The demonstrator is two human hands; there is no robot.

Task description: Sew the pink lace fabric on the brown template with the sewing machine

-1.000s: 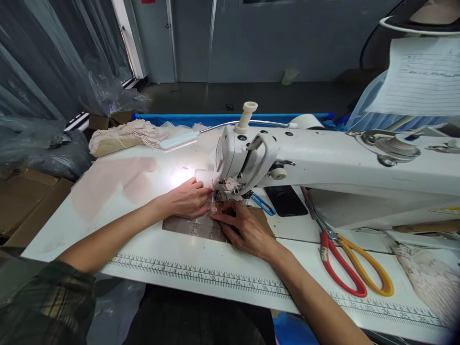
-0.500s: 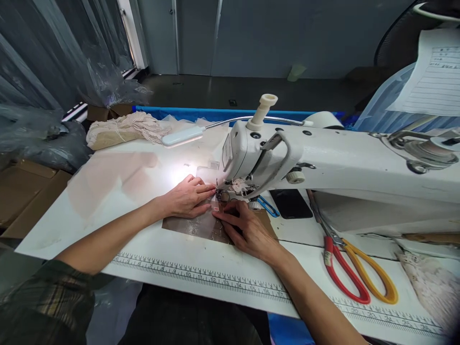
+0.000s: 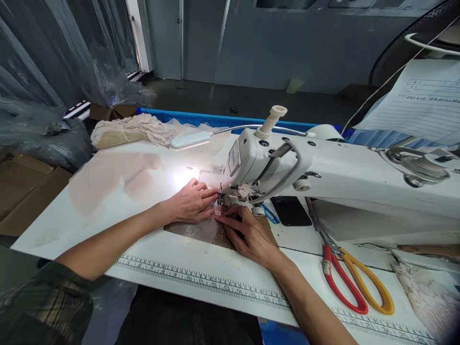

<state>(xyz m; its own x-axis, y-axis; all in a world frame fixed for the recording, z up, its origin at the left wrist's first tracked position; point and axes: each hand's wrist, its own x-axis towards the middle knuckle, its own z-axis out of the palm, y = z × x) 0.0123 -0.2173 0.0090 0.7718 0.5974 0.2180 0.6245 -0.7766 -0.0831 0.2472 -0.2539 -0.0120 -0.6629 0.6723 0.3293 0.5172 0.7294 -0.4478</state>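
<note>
Thin sheer pink fabric [image 3: 203, 230] lies under the needle area of a white sewing machine [image 3: 247, 155]. Flat on that fabric, just left of the presser foot [image 3: 220, 199], rests my left hand [image 3: 190, 203], fingers stretched out and close together. My right hand [image 3: 247, 235] is on the near right side of the foot, thumb and forefinger pinching the fabric's edge by a small pale piece [image 3: 217, 210]. The other fingers of that hand curl above the brown plate [image 3: 224, 239]. The needle tip is too small to make out.
Red-and-yellow scissors [image 3: 354, 273], a black phone [image 3: 290, 211] and a blue tool [image 3: 270, 214] lie right of my hands. A lamp [image 3: 190, 140] lights the table. Bundled lace [image 3: 131, 129] sits at the back left. A printed ruler [image 3: 201, 280] runs along the front edge.
The camera view has shifted slightly, so the machine sits a little lower and further right. Both hands keep nearly the same places by the presser foot.
</note>
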